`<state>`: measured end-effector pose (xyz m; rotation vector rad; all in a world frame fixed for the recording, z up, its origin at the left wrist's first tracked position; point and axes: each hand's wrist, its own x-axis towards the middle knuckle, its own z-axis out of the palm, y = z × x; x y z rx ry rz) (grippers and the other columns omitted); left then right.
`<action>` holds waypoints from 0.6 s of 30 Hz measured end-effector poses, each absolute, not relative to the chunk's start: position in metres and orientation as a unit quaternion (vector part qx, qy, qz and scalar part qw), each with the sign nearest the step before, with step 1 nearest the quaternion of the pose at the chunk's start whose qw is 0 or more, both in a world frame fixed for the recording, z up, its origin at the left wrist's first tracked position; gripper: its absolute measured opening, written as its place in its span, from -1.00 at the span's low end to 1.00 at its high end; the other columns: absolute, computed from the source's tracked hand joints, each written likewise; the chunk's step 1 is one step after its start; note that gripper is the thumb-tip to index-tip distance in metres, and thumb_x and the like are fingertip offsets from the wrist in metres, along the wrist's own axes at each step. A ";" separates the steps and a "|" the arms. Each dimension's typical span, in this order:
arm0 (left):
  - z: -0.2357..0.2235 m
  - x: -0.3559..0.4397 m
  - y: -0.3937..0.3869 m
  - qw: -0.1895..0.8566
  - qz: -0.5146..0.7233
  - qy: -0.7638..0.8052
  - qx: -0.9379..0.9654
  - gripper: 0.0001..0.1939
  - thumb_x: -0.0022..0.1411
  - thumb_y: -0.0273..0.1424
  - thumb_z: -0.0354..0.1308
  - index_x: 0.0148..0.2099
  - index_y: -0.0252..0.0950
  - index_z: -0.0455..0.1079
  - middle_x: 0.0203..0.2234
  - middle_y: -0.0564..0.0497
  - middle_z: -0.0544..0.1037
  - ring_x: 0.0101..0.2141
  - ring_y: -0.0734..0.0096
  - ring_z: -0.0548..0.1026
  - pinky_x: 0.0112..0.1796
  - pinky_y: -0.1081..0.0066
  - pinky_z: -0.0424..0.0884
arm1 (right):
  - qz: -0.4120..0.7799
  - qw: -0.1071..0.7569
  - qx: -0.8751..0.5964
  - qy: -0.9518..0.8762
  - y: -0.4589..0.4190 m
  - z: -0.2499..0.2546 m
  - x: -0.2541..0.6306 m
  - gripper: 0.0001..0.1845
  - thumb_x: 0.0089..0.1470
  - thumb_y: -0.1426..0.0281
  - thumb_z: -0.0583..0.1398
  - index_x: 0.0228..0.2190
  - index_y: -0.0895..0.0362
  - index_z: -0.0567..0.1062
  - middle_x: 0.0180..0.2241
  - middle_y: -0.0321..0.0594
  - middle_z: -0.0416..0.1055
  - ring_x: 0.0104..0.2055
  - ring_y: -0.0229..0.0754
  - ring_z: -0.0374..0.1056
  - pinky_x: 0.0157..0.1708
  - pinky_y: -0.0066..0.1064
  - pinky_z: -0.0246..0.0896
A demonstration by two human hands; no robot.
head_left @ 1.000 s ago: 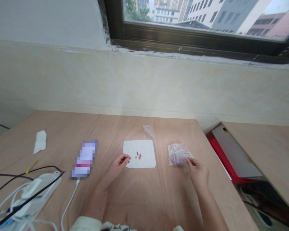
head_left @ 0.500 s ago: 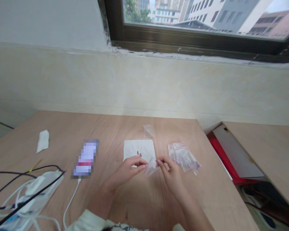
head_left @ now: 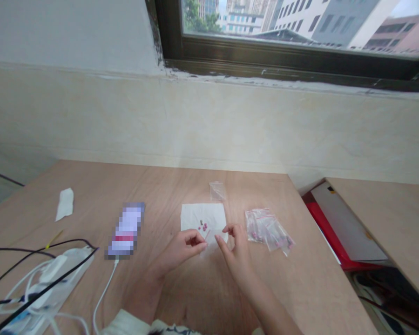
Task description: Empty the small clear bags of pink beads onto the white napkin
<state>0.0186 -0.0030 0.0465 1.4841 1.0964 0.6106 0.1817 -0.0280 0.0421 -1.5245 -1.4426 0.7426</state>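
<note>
Left grip [head_left: 184, 246] clamped on bag [head_left: 211, 244]; right grip [head_left: 236, 246] apart

The left grip was closed at thumb and forefinger on the edge of the bag. The bag was small and clear, with a thin pink line along one side. It was located between the two grips, at the near edge of the sheet [head_left: 192, 213]. The right grip faced the left, its thumb and forefinger spread with a gap between the tips. Whether a right fingertip touched the bag could not be told.

The sheet was white and lay flat on the desk [head_left: 202, 298]. Several pink bits [head_left: 205, 227] lay in a loose cluster on it, with one dark bit [head_left: 201, 222] at the far side of the cluster. A flat bag [head_left: 217, 190], also clear, lay just beyond the far right part of the sheet.

To the right of the sheet, and apart from it, was the pile [head_left: 261, 228]: clear bags, overlapping, with pink contents showing through. To the left of the grips lay the phone [head_left: 126, 230], with a white cable [head_left: 103, 291] plugged into its near end. Farther left were the power strip [head_left: 64, 272] and, beyond it, a white scrap [head_left: 65, 204].
</note>
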 end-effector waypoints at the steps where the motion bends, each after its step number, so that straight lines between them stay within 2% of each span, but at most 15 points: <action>1: 0.045 0.019 -0.003 0.566 0.261 0.467 0.628 -0.81 0.01 -0.35 0.07 -0.54 -0.37 0.30 -0.63 0.11 0.32 -0.54 0.54 0.27 -0.50 0.54 0.19 | 0.318 0.433 -0.608 -0.585 -0.029 0.044 0.179 -0.83 -0.08 0.28 0.10 -0.48 0.14 0.29 -0.47 -0.26 0.26 -0.36 -0.23 0.17 -0.33 -0.40 0.07; 5: 0.041 0.020 -0.005 0.557 0.257 0.472 0.633 -0.76 0.00 -0.32 0.07 -0.59 -0.36 0.22 -0.68 0.16 0.24 -0.59 0.59 0.20 -0.57 0.58 0.11 | 0.453 0.353 -0.558 -0.599 -0.031 0.051 0.170 -0.77 -0.04 0.29 0.04 -0.61 0.15 0.25 -0.60 -0.33 0.19 -0.51 -0.32 0.10 -0.49 -0.50 0.02; 9: 0.043 0.020 -0.006 0.550 0.237 0.479 0.642 -0.76 -0.02 -0.32 0.08 -0.60 -0.36 0.20 -0.68 0.17 0.23 -0.59 0.59 0.19 -0.57 0.58 0.09 | 0.528 0.323 -0.538 -0.572 -0.027 0.054 0.168 -0.77 -0.07 0.30 0.05 -0.64 0.17 0.27 -0.64 -0.36 0.16 -0.55 -0.35 0.06 -0.54 -0.52 -0.04; 14: 0.047 0.021 -0.007 0.603 0.216 0.453 0.620 -0.78 -0.05 -0.36 0.12 -0.60 -0.35 0.20 -0.66 0.15 0.27 -0.57 0.58 0.23 -0.54 0.58 0.13 | 0.551 0.313 -0.542 -0.552 -0.024 0.049 0.169 -0.85 -0.14 0.40 0.04 -0.66 0.18 0.25 -0.66 -0.39 0.11 -0.57 -0.37 0.02 -0.57 -0.53 -0.09; 18: 0.047 0.022 -0.007 0.646 0.218 0.421 0.598 -0.80 0.00 -0.37 0.05 -0.58 -0.35 0.19 -0.67 0.14 0.28 -0.58 0.57 0.25 -0.54 0.56 0.15 | 0.553 0.321 -0.543 -0.544 -0.024 0.043 0.170 -0.87 -0.20 0.44 0.02 -0.69 0.16 0.18 -0.68 -0.41 0.05 -0.59 -0.38 -0.02 -0.59 -0.54 -0.12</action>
